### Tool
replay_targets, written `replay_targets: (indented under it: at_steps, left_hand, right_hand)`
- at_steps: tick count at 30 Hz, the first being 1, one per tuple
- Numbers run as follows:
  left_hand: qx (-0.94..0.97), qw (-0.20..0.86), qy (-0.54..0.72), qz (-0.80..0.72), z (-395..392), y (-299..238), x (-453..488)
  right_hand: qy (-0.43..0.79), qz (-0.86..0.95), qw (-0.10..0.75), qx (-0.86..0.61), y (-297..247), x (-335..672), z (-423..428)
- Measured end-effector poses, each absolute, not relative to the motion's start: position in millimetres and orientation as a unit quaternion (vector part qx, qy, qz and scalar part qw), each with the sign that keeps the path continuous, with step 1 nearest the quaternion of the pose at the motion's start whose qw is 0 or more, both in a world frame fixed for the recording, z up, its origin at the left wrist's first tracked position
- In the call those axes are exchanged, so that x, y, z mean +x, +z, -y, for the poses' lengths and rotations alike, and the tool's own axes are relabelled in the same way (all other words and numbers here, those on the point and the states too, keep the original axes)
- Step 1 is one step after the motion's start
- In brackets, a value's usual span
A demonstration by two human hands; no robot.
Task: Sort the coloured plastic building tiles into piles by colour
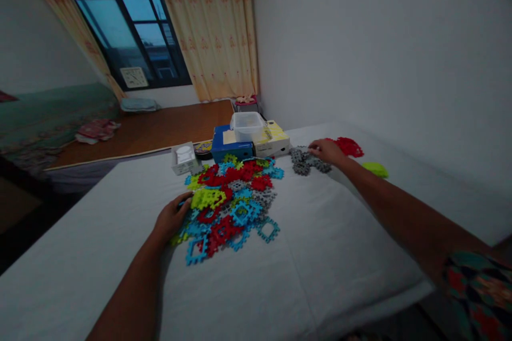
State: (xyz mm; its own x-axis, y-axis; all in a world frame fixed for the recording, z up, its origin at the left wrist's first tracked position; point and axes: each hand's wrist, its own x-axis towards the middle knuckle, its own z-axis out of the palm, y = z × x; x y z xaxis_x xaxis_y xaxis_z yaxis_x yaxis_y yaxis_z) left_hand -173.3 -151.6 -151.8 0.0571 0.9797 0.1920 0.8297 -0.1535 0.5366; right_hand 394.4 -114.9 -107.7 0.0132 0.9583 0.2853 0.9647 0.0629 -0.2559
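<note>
A mixed heap of interlocking plastic building pieces with toothed edges [242, 212], in red, blue, yellow-green and grey, lies on the white-covered surface. My left hand [172, 217] rests at the left side of this heap, fingers curled by the yellow-green pieces [208, 199]. A bit of blue shows between its fingers; what it grips is partly hidden. Farther right, my right hand [328, 151] is over a small pile of grey toothed pieces [301, 162], its fingertips pinched at a grey piece. Just behind that hand sit red pieces [350, 146], and yellow-green pieces [375, 170] lie to its right.
Behind the heap stand a blue box [224, 152], a yellow-and-white box [274, 141], a clear plastic container [247, 125] on top, and a small white box [184, 159]. A white wall [360, 48] borders the right side. A window and curtain [212, 26] are at the back.
</note>
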Motion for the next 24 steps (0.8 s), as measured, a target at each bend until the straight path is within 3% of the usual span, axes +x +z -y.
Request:
replay_targets:
  at_steps: [4,11,19,24]
  left_hand:
    - [0.709,0.143,0.268,-0.636,151.5,-152.5,-173.6]
    - [0.720,0.145,0.263,-0.625,152.2,-155.8,-174.6]
    - [0.722,0.143,0.250,-0.630,147.8,-156.9,-178.3]
    - [0.722,0.131,0.247,-0.633,146.2,-157.5,-180.7]
  right_hand:
    - [0.096,0.839,0.214,-0.492,-120.5,288.5,124.2]
    - [0.099,0.840,0.220,-0.485,-149.3,222.2,133.7]
    - [0.115,0.816,0.273,-0.496,-139.5,265.4,138.7]
    - [0.048,0.704,0.311,-0.637,-118.8,377.7,119.1]
